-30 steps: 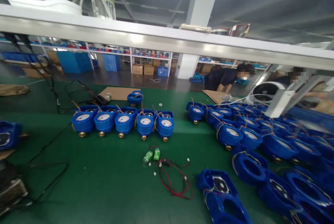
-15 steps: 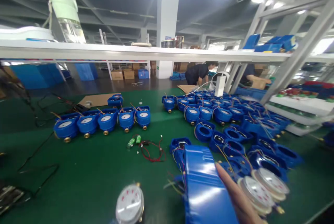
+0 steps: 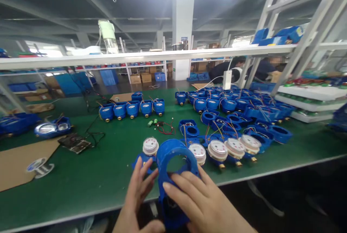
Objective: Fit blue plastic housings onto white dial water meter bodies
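In my right hand point(image 3: 199, 198) is a blue plastic water meter housing point(image 3: 175, 148), held up near the bench's front edge. Its large round opening points toward me, and the fingers lie across the part below the ring. My left hand point(image 3: 139, 187) is beside the housing's left side, fingers stretched and apart; I cannot tell whether it touches. Just behind stands a water meter body with a white dial point(image 3: 150, 146) on a blue base point(image 3: 145, 164). A row of similar white-dial meters point(image 3: 218, 149) stands to the right.
Assembled blue meters point(image 3: 132, 109) line up at the back left, with many more point(image 3: 213, 103) at the back right. Red wires point(image 3: 166, 128) lie mid-bench. A solder spool point(image 3: 40, 168) rests on cardboard point(image 3: 16, 164) at left. White trays point(image 3: 311, 95) are stacked at right.
The housing has turned from showing its smooth outer side to showing its round opening. My left hand has come into view beside it. The camera view now takes in more of the bench's left and front edge.
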{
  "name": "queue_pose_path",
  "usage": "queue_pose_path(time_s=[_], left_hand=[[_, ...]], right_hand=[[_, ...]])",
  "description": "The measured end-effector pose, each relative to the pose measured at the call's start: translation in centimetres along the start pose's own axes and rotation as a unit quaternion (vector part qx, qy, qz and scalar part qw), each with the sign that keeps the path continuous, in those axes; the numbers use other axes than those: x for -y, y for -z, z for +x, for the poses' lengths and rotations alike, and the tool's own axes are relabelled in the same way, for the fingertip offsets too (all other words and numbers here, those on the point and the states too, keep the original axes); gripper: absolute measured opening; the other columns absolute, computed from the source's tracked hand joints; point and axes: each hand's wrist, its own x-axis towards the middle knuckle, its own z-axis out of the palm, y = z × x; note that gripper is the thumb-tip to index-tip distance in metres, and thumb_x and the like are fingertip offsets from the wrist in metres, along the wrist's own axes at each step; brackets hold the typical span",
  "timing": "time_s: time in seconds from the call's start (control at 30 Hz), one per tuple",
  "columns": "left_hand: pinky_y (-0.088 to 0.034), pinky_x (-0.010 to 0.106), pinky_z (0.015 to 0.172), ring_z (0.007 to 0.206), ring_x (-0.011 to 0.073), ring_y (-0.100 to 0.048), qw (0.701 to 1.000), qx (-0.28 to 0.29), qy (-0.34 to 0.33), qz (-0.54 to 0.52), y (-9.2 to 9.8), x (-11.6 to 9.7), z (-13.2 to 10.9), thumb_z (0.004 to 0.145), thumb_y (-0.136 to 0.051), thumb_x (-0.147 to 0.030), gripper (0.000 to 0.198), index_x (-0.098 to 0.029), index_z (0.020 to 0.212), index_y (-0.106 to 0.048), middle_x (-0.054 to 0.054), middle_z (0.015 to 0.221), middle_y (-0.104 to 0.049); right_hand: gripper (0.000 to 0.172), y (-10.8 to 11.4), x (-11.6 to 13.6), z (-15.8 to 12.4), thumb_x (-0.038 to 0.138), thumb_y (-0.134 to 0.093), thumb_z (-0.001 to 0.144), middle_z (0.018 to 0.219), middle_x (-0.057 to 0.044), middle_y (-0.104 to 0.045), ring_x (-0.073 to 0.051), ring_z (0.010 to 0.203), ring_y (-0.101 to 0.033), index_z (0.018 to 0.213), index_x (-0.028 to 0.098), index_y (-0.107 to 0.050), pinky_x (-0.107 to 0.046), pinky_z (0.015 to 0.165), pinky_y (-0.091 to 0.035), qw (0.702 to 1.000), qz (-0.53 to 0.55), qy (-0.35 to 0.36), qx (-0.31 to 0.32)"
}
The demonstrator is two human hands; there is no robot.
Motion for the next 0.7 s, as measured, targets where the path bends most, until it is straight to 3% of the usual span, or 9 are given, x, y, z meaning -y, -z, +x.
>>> queue_pose_path(time_s=[0.07,0.13,0.23,0.33,0.43,0.53,0.6,0.7], left_hand=[[-0.048,0.046,0.103,0.123,0.0378,-0.055,1.000,0.015,-0.002,-0.013,-0.9,-0.1,-0.6,0.047,-0.092,-0.042,0.115,-0.027,0.146,-0.035,0.015,0.135,-0.057],[-0.054,0.040,0.095,0.112,0.0348,-0.063,1.000,0.000,0.023,-0.018,-1.1,0.1,-1.1,0.052,-0.090,-0.040,0.106,-0.023,0.144,-0.039,0.016,0.125,-0.065],[-0.056,0.033,0.090,0.105,0.0318,-0.066,0.996,-0.070,0.045,-0.035,0.3,0.3,-1.4,0.059,-0.085,-0.046,0.084,-0.016,0.131,-0.054,0.015,0.112,-0.071],[-0.055,0.034,0.094,0.111,0.0300,-0.064,0.978,-0.167,0.077,-0.101,2.7,-0.2,-0.8,0.063,-0.082,-0.046,0.075,-0.019,0.128,-0.057,0.009,0.110,-0.072],[-0.057,0.034,0.093,0.111,0.0258,-0.065,0.945,-0.250,0.102,-0.184,5.3,-1.1,0.9,0.078,-0.070,-0.043,0.058,-0.024,0.131,-0.056,0.004,0.108,-0.074],[-0.053,0.031,0.098,0.117,0.0221,-0.061,0.913,-0.328,0.086,-0.226,7.6,-1.4,3.1,0.089,-0.054,-0.034,0.038,-0.024,0.124,-0.062,0.001,0.109,-0.074],[-0.051,0.031,0.100,0.125,0.0214,-0.054,0.902,-0.350,0.076,-0.240,8.9,-1.3,4.2,0.089,-0.051,-0.032,0.035,-0.026,0.121,-0.065,0.000,0.115,-0.072],[-0.051,0.029,0.097,0.130,0.0204,-0.050,0.900,-0.352,0.092,-0.242,10.8,-0.9,5.1,0.087,-0.055,-0.032,0.034,-0.029,0.119,-0.066,-0.003,0.121,-0.069]], right_hand=[[0.034,0.6,1.4,-0.3,0.016,-0.042,0.096,0.115,-0.001,-0.071,-0.015,0.105,-0.064,0.124,0.020,-0.059,-0.045,0.121,-0.022,0.999,-0.016,0.050,-0.015],[0.032,1.1,2.3,-1.2,0.018,-0.045,0.097,0.121,-0.002,-0.068,-0.015,0.115,-0.061,0.125,0.020,-0.060,-0.046,0.122,-0.015,0.996,-0.034,0.073,-0.026],[0.036,0.7,3.0,-3.1,0.022,-0.063,0.087,0.122,-0.004,-0.067,-0.021,0.119,-0.060,0.123,0.026,-0.059,-0.048,0.116,-0.034,0.993,-0.010,0.003,-0.115],[0.035,-2.3,3.7,-4.7,0.016,-0.069,0.080,0.108,-0.005,-0.071,-0.022,0.103,-0.067,0.112,0.027,-0.060,-0.039,0.093,-0.057,0.955,0.112,-0.179,-0.207],[0.019,-7.7,4.1,-4.9,0.023,-0.061,0.087,0.102,-0.007,-0.068,-0.020,0.090,-0.069,0.106,0.023,-0.061,-0.028,0.075,-0.061,0.886,0.266,-0.353,-0.141],[0.036,-13.4,3.1,-3.6,0.033,-0.056,0.089,0.122,-0.012,-0.059,-0.022,0.101,-0.065,0.122,0.020,-0.055,-0.032,0.081,-0.061,0.825,0.341,-0.444,-0.076],[0.047,-16.0,0.8,-2.0,0.026,-0.051,0.088,0.139,-0.015,-0.046,-0.024,0.119,-0.056,0.134,0.019,-0.046,-0.039,0.092,-0.057,0.817,0.350,-0.452,-0.071],[0.068,-17.8,-4.4,1.6,0.001,-0.039,0.075,0.152,-0.013,-0.033,-0.021,0.141,-0.033,0.141,0.019,-0.038,-0.046,0.113,-0.037,0.861,0.334,-0.383,-0.024]])
